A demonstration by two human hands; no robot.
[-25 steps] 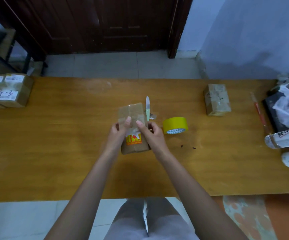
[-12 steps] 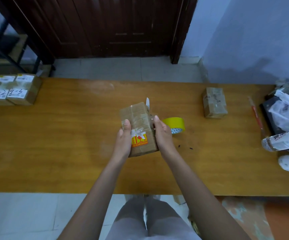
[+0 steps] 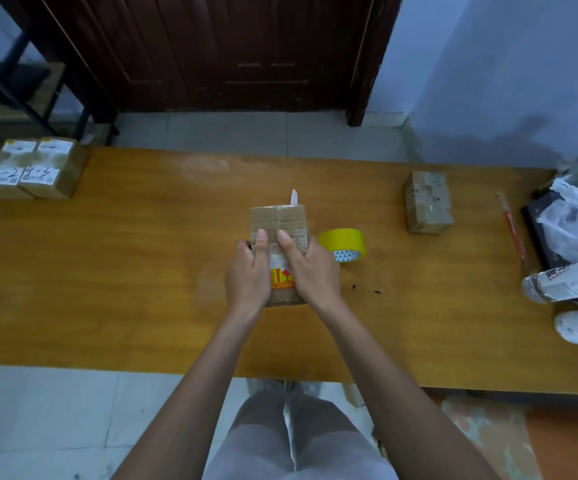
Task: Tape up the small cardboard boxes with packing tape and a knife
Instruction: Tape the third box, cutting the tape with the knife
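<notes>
A small cardboard box (image 3: 282,220) with an orange sticker is at the table's middle, held between both hands. My left hand (image 3: 248,271) grips its left side, thumb lying on top. My right hand (image 3: 310,268) grips the right side, thumb also on top beside the other. Clear tape runs along the box's top. A knife blade tip (image 3: 293,197) pokes out behind the box; the rest of the knife is hidden. A yellow tape roll (image 3: 344,242) lies just right of my right hand.
Another small box (image 3: 427,202) sits at the right back of the wooden table (image 3: 107,271). Two labelled boxes (image 3: 34,168) stand at the far left corner. A red stick (image 3: 512,226), plastic bags and wrapped parcels (image 3: 571,251) crowd the right edge.
Both thumbs have slid from the box's sides onto its top, close together over the tape. The box has turned slightly straighter and the camera view has shifted a little.
</notes>
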